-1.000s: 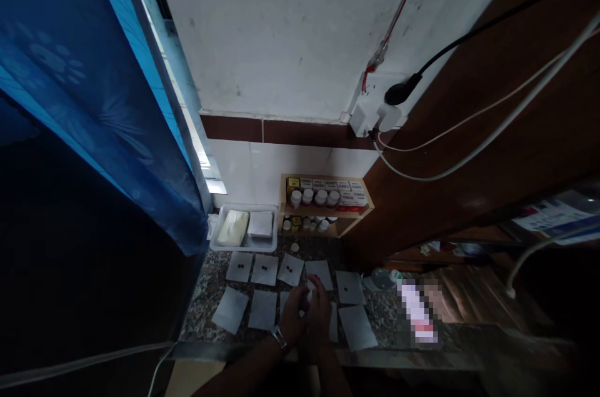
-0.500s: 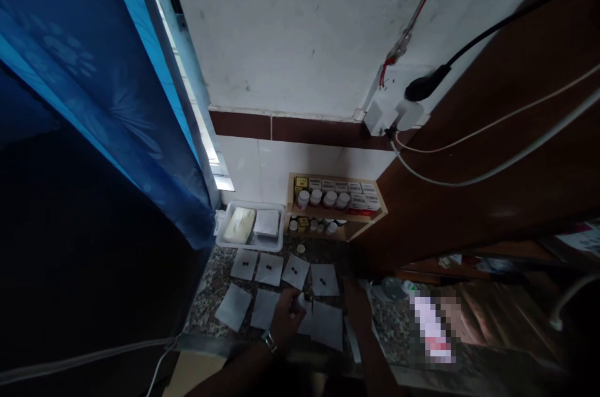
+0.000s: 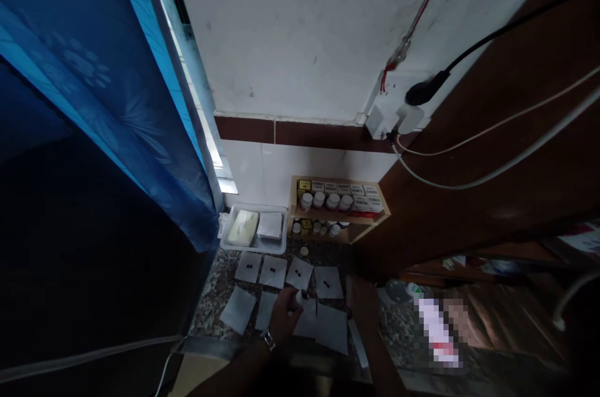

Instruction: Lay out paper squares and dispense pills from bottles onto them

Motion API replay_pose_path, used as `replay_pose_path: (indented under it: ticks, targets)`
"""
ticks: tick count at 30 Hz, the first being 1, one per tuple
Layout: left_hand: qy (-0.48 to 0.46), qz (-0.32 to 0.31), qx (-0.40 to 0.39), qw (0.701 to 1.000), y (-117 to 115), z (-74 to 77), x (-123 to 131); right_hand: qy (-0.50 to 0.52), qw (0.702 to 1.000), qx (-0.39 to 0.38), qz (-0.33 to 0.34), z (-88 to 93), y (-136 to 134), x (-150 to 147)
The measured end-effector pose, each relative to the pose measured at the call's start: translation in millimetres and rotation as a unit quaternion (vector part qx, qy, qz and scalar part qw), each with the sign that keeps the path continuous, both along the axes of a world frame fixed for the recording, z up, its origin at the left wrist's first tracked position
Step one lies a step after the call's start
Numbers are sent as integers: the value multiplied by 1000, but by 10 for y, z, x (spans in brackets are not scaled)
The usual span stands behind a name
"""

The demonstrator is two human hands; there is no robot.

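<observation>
My left hand [image 3: 283, 317], with a wristwatch [image 3: 268, 340] on its wrist, grips a small white bottle [image 3: 300, 298] above the white paper squares on a granite counter [image 3: 210, 316]. Several squares, such as one [image 3: 299, 273] near the bottle, carry small dark pills [image 3: 327, 284]. Others, like the one [image 3: 237, 310] at the left, show no pills. My right hand [image 3: 363, 311] lies dim at the right of the papers, beside a narrow paper strip [image 3: 357, 343]. Its fingers are too dark to make out.
A white tray [image 3: 253, 229] holds a pale packet and a stack of paper at the counter's back. A wooden shelf [image 3: 340, 217] carries bottles and boxes. A blue curtain [image 3: 117, 103] hangs at the left, and cables run from a wall socket [image 3: 394, 120].
My hands were together over the papers and have come apart. My right hand has moved to the right, while my left hand keeps the bottle. The whole view has shifted slightly.
</observation>
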State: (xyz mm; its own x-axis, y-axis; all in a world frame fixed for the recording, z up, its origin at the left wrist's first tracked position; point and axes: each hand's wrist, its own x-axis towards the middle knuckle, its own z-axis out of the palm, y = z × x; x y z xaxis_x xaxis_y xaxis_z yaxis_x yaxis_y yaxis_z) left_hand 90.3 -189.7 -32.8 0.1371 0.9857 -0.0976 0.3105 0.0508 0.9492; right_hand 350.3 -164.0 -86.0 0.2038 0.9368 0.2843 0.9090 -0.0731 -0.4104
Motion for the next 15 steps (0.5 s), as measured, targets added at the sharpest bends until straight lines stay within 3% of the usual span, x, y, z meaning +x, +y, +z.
replay_pose_path:
  ticks: [2,4,5,7,11,13,15]
  targets:
    - [7,-12,1,1000,14,45,-24,122,993,-3,4,166,-22,-220]
    - [23,-27,13,999,27,118,-59,294,955,-33,-37,301,-79,-581]
    - [37,-36,24,998,32,161,-88,394,916,-74,-33,353,-117,-795]
    - [77,-65,54,993,39,247,-176,583,804,-113,-39,425,-194,-1225]
    - [229,-122,121,958,37,352,-444,661,740,-118,-39,464,-282,-1835]
    - [295,-140,157,932,29,376,-567,732,668,-123,-51,453,-285,-1987]
    - [338,-142,194,910,20,398,-651,775,618,-124,-43,434,-272,-2077]
